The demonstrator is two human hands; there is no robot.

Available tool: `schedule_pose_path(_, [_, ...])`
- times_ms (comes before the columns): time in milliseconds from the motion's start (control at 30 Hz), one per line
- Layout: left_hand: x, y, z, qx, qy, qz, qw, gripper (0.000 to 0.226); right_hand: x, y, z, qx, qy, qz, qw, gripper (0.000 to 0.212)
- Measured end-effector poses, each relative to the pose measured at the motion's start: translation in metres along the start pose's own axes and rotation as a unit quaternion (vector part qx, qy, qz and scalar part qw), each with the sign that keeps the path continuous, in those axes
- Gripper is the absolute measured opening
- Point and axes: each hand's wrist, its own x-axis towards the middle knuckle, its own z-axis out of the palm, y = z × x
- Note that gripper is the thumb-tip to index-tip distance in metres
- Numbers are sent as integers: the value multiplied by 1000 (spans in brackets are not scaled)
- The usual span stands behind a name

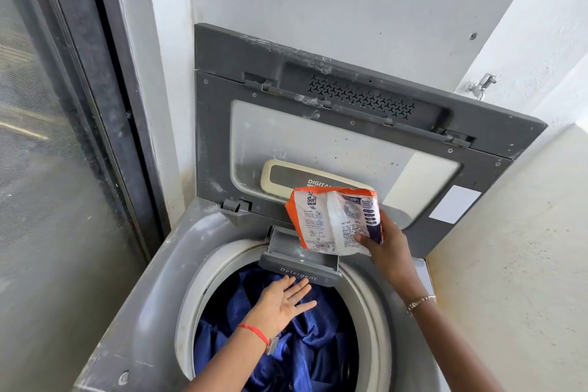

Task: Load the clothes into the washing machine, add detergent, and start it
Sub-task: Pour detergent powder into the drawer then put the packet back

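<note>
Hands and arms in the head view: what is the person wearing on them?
Both forearms are bare, no sleeves or gloves showing. Near the left hand, a thin red thread circles the wrist, with a small silvery tag beside it. Near the right hand, a slim pinkish-gold chain bracelet sits on the wrist.

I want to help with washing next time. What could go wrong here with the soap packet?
1. The right hand holds the detergent packet over the small detergent drawer. The packet looks wider than the drawer, so powder might spill onto the blue clothes or the washer rim.
2. The left hand lies open close below the drawer's front, so falling powder could land on it, or it might bump the drawer.
</note>
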Motion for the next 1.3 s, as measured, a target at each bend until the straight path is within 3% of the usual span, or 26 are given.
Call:
schedule_pose_path(333, [-5,1,1,-5,-4,4,1000,26,3,-15,5,-38,-10,-41,998,42])
schedule_pose_path(933, [-6,-2,5,-1,-9,-13,1000,22,2,-6,-2,-12,12,8,1000,34])
schedule_pose_path(1300, [-8,1,2,-16,-24,-11,1000,22,-6,-15,-7,-13,46,-19,999,34])
